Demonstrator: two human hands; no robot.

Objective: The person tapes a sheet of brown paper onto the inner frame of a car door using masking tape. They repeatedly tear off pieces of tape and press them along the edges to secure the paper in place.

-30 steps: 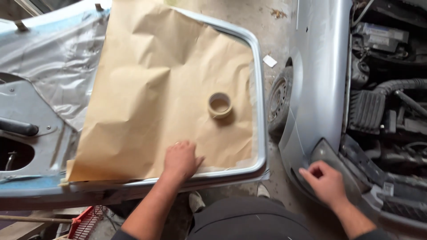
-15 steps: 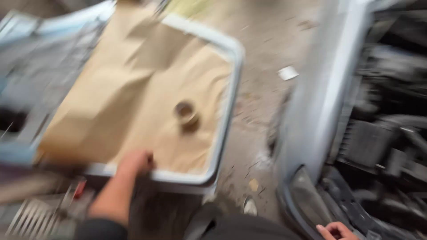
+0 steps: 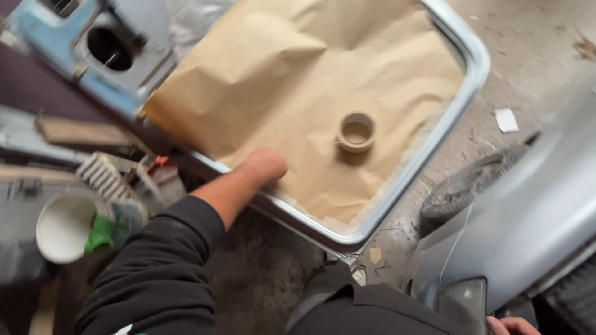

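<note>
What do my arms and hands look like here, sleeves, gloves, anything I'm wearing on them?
Both hands are bare, no gloves. The left arm wears a black long sleeve, pushed up so the forearm is uncovered down to the left hand; a small white and green patch shows near the sleeve's lower edge. Only a sliver of the right hand shows at the bottom edge, so its sleeve cannot be seen. No watch or rings are visible.

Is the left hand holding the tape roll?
No, the left hand rests on the brown paper, apart from the tape roll.
</note>
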